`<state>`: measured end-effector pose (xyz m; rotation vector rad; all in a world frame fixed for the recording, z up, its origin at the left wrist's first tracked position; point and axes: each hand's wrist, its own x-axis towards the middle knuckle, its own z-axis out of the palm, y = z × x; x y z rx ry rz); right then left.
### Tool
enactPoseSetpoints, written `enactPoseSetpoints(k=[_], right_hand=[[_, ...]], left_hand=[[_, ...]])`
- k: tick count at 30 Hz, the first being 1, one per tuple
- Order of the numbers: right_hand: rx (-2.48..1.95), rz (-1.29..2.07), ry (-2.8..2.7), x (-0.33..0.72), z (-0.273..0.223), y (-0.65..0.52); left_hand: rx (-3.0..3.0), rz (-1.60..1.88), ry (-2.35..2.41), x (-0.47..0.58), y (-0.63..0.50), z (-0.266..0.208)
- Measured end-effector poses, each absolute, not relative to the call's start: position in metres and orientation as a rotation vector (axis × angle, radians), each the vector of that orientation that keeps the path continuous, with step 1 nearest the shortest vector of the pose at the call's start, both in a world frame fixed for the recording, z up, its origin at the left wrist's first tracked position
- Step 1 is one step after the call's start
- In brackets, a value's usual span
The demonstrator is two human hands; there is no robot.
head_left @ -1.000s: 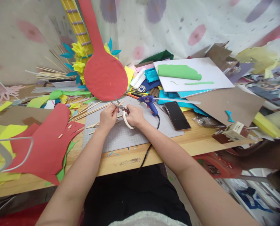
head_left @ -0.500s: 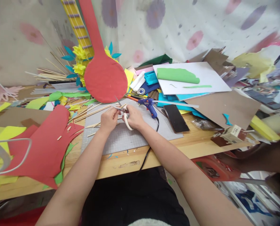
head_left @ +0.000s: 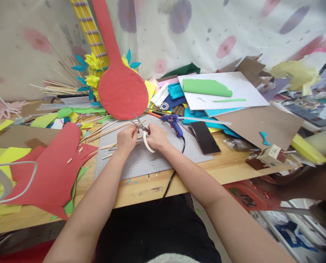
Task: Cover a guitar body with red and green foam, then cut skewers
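Observation:
My right hand [head_left: 156, 136] is closed round the white handle [head_left: 147, 144] of a pair of scissors [head_left: 144, 128]. The blades point up and left, slightly apart, in front of my left hand [head_left: 127, 137]. That hand's fingers are pinched on a thin wooden stick [head_left: 142, 122], whose end shows by the blades; the rest is partly hidden by my fingers. Both hands are above a grey cutting mat [head_left: 141, 166]. More wooden sticks [head_left: 107, 132] lie on the mat to the left, some passing behind my left hand.
A blue glue gun [head_left: 173, 123] with a black cord and a phone [head_left: 205, 137] lie to the right. Behind stands a red round-bodied paper instrument shape [head_left: 123, 91]. Red paper [head_left: 46, 171] covers the left side. A drink carton [head_left: 269, 157] lies near the right edge.
The scissor blades have come closer together, and their angle has shifted slightly. Both hands stay in almost the same place.

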<state>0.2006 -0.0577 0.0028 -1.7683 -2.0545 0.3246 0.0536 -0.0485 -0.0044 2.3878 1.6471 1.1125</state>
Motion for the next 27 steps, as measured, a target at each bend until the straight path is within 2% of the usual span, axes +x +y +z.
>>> enactPoseSetpoints(k=[6,11,17,22,27], right_hand=[[-1.584,0.316,-2.087,0.204,-0.003,-0.054],[-1.570,0.456,-2.133,0.210,0.001,-0.054],[-1.601,0.457,-2.146,0.218,0.002,-0.057],[-1.894,0.196,-2.084,0.223,-0.002,-0.052],[-1.765,0.418,-2.316,0.236,0.021,-0.046]], left_hand=[[2.374,1.072,1.835,0.053,-0.052,-0.004],[2.229,1.080,1.884,0.054,-0.054,-0.003],[2.053,1.289,1.914,0.028,-0.041,0.009],[2.386,1.040,1.935,0.017,-0.038,0.007],[2.484,0.756,1.812,0.022,-0.039,-0.001]])
